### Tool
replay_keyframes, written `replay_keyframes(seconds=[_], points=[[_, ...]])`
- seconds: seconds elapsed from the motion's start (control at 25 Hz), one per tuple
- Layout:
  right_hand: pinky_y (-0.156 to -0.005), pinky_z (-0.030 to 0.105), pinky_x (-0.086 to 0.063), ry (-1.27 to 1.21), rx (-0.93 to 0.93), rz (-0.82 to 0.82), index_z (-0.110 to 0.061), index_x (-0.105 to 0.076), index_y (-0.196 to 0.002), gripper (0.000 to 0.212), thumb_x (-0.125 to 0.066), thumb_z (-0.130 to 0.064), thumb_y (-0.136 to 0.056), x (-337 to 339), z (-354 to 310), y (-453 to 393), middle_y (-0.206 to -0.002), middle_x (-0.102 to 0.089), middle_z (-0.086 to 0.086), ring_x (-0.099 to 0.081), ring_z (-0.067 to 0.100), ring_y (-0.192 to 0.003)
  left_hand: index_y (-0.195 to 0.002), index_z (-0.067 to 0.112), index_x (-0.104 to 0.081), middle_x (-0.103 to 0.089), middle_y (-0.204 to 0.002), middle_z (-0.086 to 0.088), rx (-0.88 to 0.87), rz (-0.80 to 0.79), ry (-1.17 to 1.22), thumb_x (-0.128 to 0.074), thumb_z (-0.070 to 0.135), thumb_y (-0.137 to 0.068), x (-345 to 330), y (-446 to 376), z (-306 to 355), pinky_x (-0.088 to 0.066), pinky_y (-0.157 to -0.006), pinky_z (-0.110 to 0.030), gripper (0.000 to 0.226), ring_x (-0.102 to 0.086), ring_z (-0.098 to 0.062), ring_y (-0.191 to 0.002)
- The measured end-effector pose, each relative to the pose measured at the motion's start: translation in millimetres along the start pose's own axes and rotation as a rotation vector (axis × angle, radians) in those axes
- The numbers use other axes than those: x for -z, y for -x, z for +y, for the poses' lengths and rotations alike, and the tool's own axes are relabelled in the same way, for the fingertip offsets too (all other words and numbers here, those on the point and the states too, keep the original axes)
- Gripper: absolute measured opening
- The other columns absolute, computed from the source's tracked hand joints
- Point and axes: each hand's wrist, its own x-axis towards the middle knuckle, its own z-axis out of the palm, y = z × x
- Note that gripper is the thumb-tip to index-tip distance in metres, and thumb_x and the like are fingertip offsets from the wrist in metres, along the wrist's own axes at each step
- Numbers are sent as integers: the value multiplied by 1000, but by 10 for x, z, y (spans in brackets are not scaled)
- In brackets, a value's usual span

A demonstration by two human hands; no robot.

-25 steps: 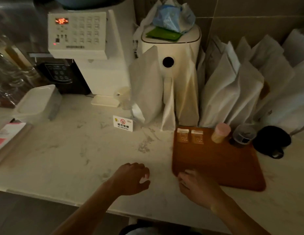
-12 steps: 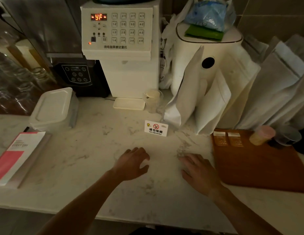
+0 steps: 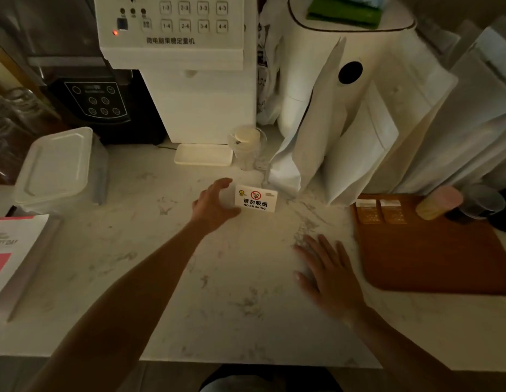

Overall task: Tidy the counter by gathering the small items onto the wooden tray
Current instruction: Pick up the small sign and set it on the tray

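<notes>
Only sachets (image 3: 380, 212) on wooden tray (image 3: 432, 258)

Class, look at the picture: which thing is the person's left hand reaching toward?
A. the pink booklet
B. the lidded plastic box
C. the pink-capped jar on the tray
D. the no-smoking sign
D: the left hand, fingers spread open, is right beside the no-smoking sign on the counter.

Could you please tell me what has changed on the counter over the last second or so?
The left hand has reached forward from the near counter to the no-smoking sign, fingers open around its left edge, not yet closed. The right hand left the wooden tray's corner and lies flat on the marble. The sign and the tray's small items have not moved.
</notes>
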Motion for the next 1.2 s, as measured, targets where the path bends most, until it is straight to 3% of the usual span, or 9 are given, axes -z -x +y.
replay_keyframes(seconds=[0.16,0.36,0.6,0.68,0.8,0.96,1.04,1.2], points=[[-120,52,-11,-17,-5,3,-39,-24,-151,58,-30,-61,-97,-12,15,-8,-160,-26,-5,-7,19,-151,-125,36,-51,-62,-117,12,-37,-73,-28,-84,27,-69,9,-150,38,-33,-105,-48,66,-52,-22,-117],[-120,52,-13,-22,-12,30,-39,-26,-150,57,-29,-61,-97,-20,17,-14,-160,-26,-2,-10,20,-151,-110,34,-59,-70,-105,8,-63,-81,-51,-81,25,-74,35,-228,76,-37,-103,-48,44,-59,-22,-106],[-118,54,-18,-37,-10,64,-38,-30,-148,56,-33,-59,-96,-27,6,-11,-160,-28,-1,-14,22,-150,-101,34,-61,-66,-97,15,-74,-58,41,-82,23,-73,15,-122,81,-42,-100,-48,38,-60,-19,-100],[-118,55,-18,-31,-14,71,-38,-31,-148,56,-32,-60,-97,-25,11,1,-160,-27,-2,-13,22,-150,-97,37,-59,-65,-96,16,-61,-27,112,-84,23,-71,-31,-5,80,-47,-93,-39,39,-60,-17,-98],[-117,55,-19,-39,3,83,-36,-33,-148,56,-33,-57,-97,-27,5,15,-160,-27,-1,-16,23,-150,-92,40,-59,-64,-88,23,-52,45,257,-86,21,-69,-143,252,103,-45,-69,-8,40,-61,-4,-86],[-118,54,-19,-45,26,61,-33,-30,-151,58,-36,-54,-97,11,30,71,-162,-23,0,-14,23,-150,-92,41,-63,-69,-87,20,-39,74,375,-87,23,-68,-368,607,217,-48,-65,-10,38,-61,6,-81],[-119,52,-18,-32,50,48,-32,-29,-151,58,-34,-54,-98,36,75,181,-163,-20,0,-10,23,-151,-93,42,-63,-71,-86,23,-55,61,407,-87,23,-69,-506,755,323,-43,-63,-3,39,-60,12,-79],[-118,51,-18,-45,95,18,-31,-31,-151,57,-35,-53,-99,54,202,517,-163,-19,1,-9,24,-151,-94,40,-62,-73,-91,19,-63,20,432,-86,22,-70,-790,959,544,-38,-65,1,38,-62,6,-82]])
